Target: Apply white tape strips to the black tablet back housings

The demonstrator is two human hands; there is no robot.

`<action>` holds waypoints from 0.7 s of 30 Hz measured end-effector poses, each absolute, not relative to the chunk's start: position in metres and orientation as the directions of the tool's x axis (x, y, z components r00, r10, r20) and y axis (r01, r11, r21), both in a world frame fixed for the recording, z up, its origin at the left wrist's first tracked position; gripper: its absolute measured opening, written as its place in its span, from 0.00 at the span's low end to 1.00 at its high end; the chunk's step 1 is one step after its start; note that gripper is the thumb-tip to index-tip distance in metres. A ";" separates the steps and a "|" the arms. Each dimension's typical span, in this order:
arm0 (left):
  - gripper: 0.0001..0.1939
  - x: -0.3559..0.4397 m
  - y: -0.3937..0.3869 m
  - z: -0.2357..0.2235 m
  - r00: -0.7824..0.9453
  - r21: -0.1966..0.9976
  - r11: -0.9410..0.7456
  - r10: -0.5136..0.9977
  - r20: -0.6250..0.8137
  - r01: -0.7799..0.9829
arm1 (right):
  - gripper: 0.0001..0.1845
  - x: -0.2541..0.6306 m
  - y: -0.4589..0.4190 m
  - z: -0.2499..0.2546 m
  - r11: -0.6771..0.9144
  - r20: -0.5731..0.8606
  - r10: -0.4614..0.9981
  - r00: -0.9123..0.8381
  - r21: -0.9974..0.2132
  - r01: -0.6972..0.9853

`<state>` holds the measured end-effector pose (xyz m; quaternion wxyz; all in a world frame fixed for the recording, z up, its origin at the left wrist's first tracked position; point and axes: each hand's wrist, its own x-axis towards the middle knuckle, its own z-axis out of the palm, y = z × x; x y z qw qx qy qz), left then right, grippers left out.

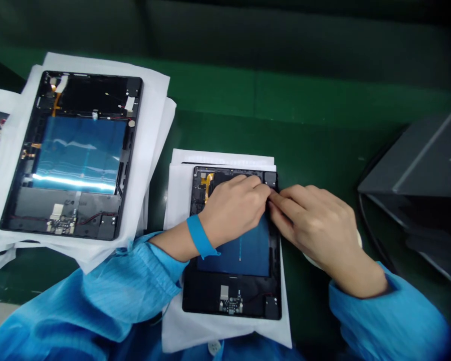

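An opened tablet (233, 293) lies in front of me, with its blue-wrapped battery (229, 260) and a small circuit board (231, 304) showing. My left hand (235, 205), wearing a blue wristband (202, 235), reaches across its upper part with the fingers closed. From the right side my right hand (317, 223) meets it at the tablet's upper right edge, thumb and fingers pinched together. Whatever is between the fingertips is hidden. A pale, rounded edge (312, 260) peeks out from beneath my right palm; its kind cannot be made out.
White sheets (225, 331) lie under the tablet on the green table (225, 130). To the left, a second opened tablet (101, 210) rests on stacked white sheets (154, 100). A dark grey box-like object (417, 160) and a black cable (370, 228) are at right.
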<state>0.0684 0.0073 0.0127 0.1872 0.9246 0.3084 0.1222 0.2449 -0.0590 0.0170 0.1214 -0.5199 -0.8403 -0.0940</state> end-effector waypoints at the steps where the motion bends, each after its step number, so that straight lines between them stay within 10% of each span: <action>1: 0.10 0.069 0.008 0.013 0.777 0.422 -0.738 0.619 0.113 0.526 | 0.10 0.245 -0.062 0.016 0.435 0.297 0.854 -0.428 0.047 0.899; 11: 0.06 0.084 0.015 0.027 0.692 0.535 -0.576 0.722 -0.022 0.618 | 0.18 0.271 -0.078 0.001 0.334 0.387 0.896 -0.219 -0.261 0.906; 21: 0.07 0.097 0.017 0.034 0.648 0.394 -0.575 0.758 -0.074 0.717 | 0.21 0.284 -0.121 0.057 0.303 0.544 0.815 -0.203 -0.101 0.947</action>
